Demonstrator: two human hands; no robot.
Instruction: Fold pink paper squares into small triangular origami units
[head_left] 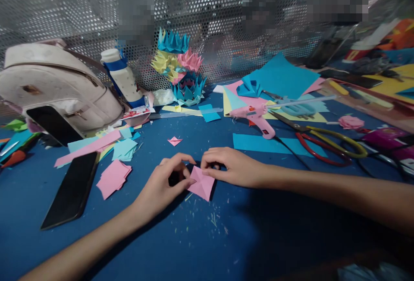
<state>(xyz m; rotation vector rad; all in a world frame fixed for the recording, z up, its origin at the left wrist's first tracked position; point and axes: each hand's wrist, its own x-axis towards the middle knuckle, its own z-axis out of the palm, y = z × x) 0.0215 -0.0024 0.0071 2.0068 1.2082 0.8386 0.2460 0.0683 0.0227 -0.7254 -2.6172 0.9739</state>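
Between my hands is a small pink paper square (203, 185), with crease lines meeting near its middle. My left hand (171, 173) pinches its left edge between thumb and fingers. On the upper right edge, my right hand (223, 165) has its curled fingers and thumb closed on the same square. Just beyond them lies a small folded pink paper piece (175, 141). A stack of pink paper squares (114, 178) rests to the left of my left hand, and light blue paper squares (124, 149) lie behind that stack.
A phone (70, 190) lies at the left, near a backpack (54, 78) and a bottle (123, 76). Folded paper flowers (177, 63) stand at the back. To the right are a pink glue gun (254, 115) with a cord, scissors (323, 140) and a blue paper strip (274, 145).
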